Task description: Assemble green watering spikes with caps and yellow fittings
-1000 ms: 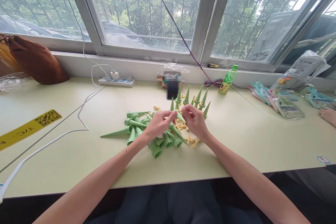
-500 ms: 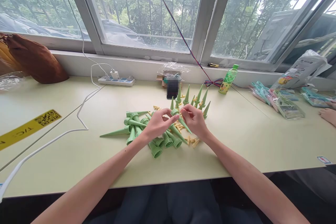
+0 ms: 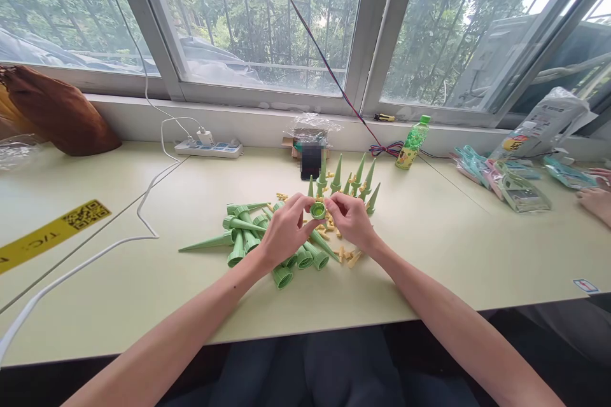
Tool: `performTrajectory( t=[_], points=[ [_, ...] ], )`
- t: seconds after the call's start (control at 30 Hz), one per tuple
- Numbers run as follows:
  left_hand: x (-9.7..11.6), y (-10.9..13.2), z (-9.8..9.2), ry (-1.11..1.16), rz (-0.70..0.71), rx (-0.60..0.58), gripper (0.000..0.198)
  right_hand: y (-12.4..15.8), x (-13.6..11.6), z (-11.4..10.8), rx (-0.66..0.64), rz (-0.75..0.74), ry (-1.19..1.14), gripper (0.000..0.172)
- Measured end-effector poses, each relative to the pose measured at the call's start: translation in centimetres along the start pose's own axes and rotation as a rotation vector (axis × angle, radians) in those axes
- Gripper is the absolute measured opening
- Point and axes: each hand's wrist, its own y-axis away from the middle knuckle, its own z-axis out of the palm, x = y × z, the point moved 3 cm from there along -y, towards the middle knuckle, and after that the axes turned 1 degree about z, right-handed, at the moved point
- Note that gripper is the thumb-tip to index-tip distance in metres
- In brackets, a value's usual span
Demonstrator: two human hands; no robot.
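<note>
My left hand (image 3: pixel 287 230) grips a green plastic watering spike (image 3: pixel 317 210) by its collar, thumb and fingers around it. The spike's round, hollow end faces me, and most of its tapered body is hidden. At the collar's right side, my right hand (image 3: pixel 353 221) is closed in a pinch; whatever lies between its fingertips is hidden. Left of and beneath my hands lies a pile of loose green spikes (image 3: pixel 237 250). Beyond them several spikes (image 3: pixel 337 176) stand point up with small yellow pieces on them. Loose yellow valve-like pieces (image 3: pixel 353 259) are scattered below my right hand.
Behind the spikes stands a dark, blurred device (image 3: pixel 312 162) against a small box. A green drink bottle (image 3: pixel 413 144) stands back right, packaged items (image 3: pixel 518 191) farther right. Another person's hand (image 3: pixel 596 202) rests at the right edge. A power strip (image 3: pixel 210 149) and white cable (image 3: pixel 151 191) lie left.
The held spike has been tilted so its open end turns toward me, where its point slanted down to the right before. Both hands stay close together around it. The view has shifted slightly.
</note>
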Motion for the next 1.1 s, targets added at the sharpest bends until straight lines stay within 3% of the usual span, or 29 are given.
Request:
performTrajectory(
  t=[0.1, 0.2, 0.4, 0.53, 0.7, 0.8, 0.9, 1.1],
  points=[
    [0.12, 0.08, -0.02, -0.035, 0.054, 0.006, 0.016, -0.02, -0.05, 0.06, -0.005, 0.012, -0.008, 0.036],
    [0.2, 0.01, -0.09, -0.009, 0.023, 0.009, 0.016, 0.0, -0.11, 0.08, 0.012, 0.02, -0.033, 0.035],
    [0.42, -0.47, -0.17, 0.244, -0.226, -0.073, 0.046, 0.07, 0.18, -0.21, 0.096, 0.042, -0.1, 0.033],
    [0.47, -0.7, -0.29, 0.458, -0.407, -0.1, 0.035, 0.07, 0.46, -0.42, 0.122, 0.032, -0.174, 0.031],
    [0.27, -0.46, 0.27, 0.645, -0.618, -0.292, 0.054, 0.2, 0.36, -0.26, 0.084, -0.009, -0.207, 0.029],
    [0.43, -0.44, 0.55, 0.801, -0.707, -0.362, 0.054, 0.26, 0.31, -0.15, 0.063, -0.012, -0.195, 0.029],
    [0.63, -0.64, 0.55, 0.93, -0.764, -0.353, 0.052, 0.22, 0.38, -0.1, 0.061, -0.006, -0.169, 0.032],
    [0.45, -0.67, 0.42, 0.984, -0.754, -0.332, 0.038, 0.09, 0.49, 0.09, 0.032, 0.008, -0.182, 0.032]
  ],
)
